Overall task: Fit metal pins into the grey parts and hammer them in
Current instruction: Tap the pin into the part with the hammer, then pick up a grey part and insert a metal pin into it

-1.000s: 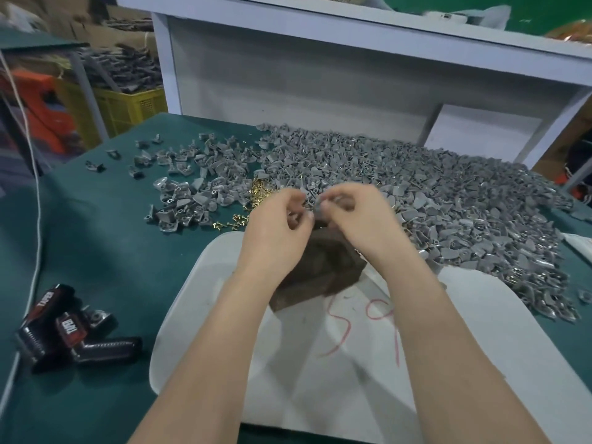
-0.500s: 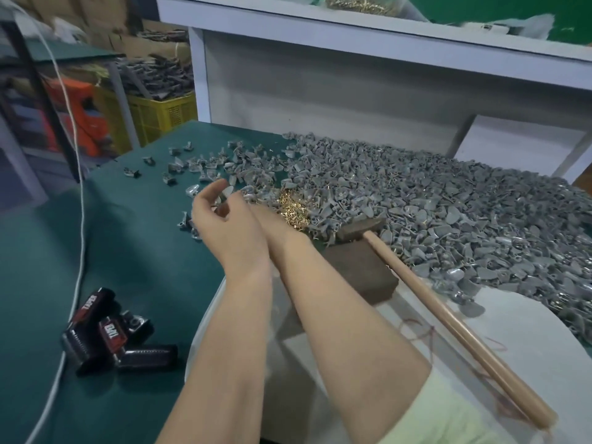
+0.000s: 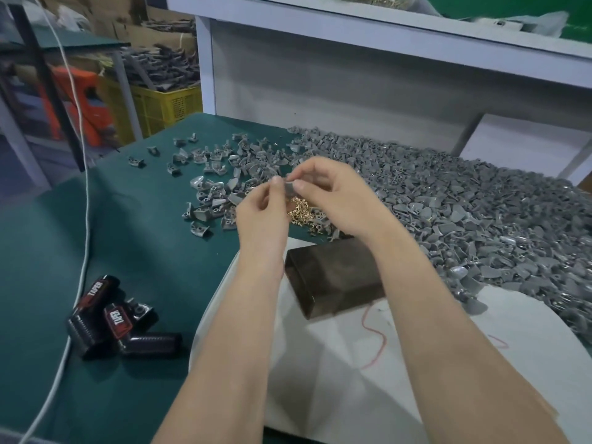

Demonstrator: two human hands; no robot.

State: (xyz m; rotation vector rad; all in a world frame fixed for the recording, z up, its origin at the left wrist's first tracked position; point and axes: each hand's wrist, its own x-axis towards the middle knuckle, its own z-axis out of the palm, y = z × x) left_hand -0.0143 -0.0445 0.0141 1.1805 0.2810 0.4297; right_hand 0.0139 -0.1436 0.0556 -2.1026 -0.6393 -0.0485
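Observation:
My right hand [image 3: 333, 193] pinches one small grey part [image 3: 289, 186] between thumb and fingers above the table. My left hand [image 3: 262, 213] meets it from the left, fingertips closed at the part; whether they hold a pin is too small to tell. Under the hands lies a little heap of gold pins [image 3: 301, 213]. A huge pile of grey parts [image 3: 464, 213] covers the right of the green table. A looser scatter of grey parts [image 3: 217, 174] lies to the left. A dark brown block [image 3: 333, 277] sits on a white sheet [image 3: 336, 363] below my wrists. No hammer is in view.
Two black and red tools [image 3: 118, 318] lie on the green mat [image 3: 64, 251] at the left, beside a white cable [image 3: 84, 193]. A white shelf frame [image 3: 352, 75] rises behind the table. A yellow crate [image 3: 163, 107] of dark parts stands on the floor at the far left.
Half a second ago my left hand was open over the left scatter and a wooden-handled hammer rested on the block. Now both hands meet on one grey part and the hammer is out of view.

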